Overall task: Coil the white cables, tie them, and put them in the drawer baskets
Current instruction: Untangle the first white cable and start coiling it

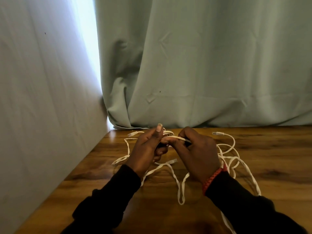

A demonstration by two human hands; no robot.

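1. The person's two hands were raised a little above the wooden table [118, 200], close together, and both wore dark sleeves.
2. The left hand [148, 149] had its fingers curled around a stretch of white cable [175, 137], with the thumb standing straight up.
3. The right hand [199, 154] pinched the same stretch of cable between thumb and fingers, just beside the left hand; the cable passed from one hand to the other.
4. On the right wrist there was a red braided bracelet [211, 179].
5. The rest of the white cables [236, 159] lay loose and tangled on the table, under and around the hands, not coiled.
6. Several clear plug connectors were visible: one at the far left [132, 133], one at the far right [217, 133], and one near the middle below the hands [172, 161].
7. One long loop [181, 198] reached toward the person, between the two forearms.
8. Behind the table hung a pale green curtain [202, 65], touching the far edge of the table, and a pale wall [42, 98] stood at the left side.
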